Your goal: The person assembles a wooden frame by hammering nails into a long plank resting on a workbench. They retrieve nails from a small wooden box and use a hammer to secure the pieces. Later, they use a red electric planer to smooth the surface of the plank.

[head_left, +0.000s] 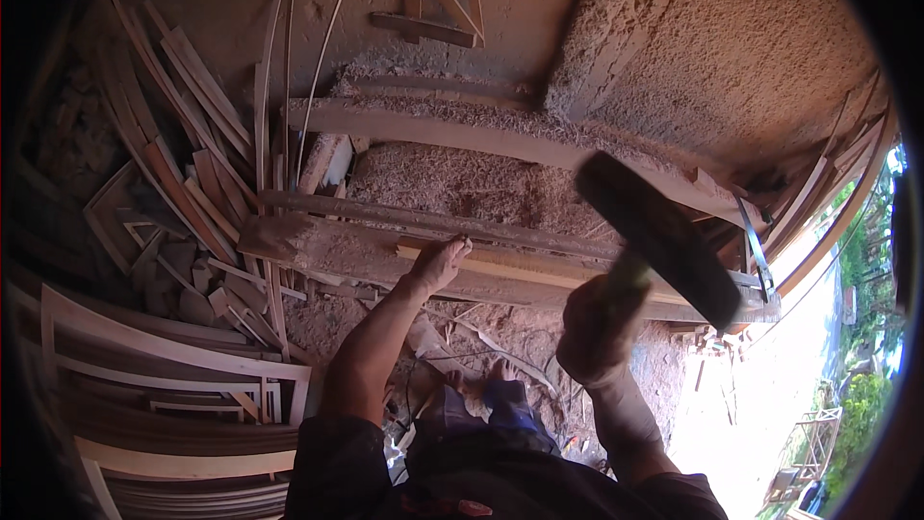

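Note:
My right hand (pixel 599 332) is closed round the handle of a hammer (pixel 664 241). The hammer's big dark head is raised above the bench, slanting across the view and hiding part of the bench's right side. A pale wooden strip (pixel 520 268) lies lengthwise along the near side of the long wooden bench (pixel 337 248). My left hand (pixel 441 265) rests on this strip toward its left end, fingers curled over it. A small pale spot shows at the left fingertips, too small to name.
Wood shavings (pixel 452 173) fill the gap behind the bench's front plank. A handsaw (pixel 757 246) stands at the bench's right end. Curved wooden strips (pixel 183 87) lean at the left, above offcuts. Wooden frames (pixel 173 327) are stacked at lower left. My bare feet (pixel 502 370) stand among scraps.

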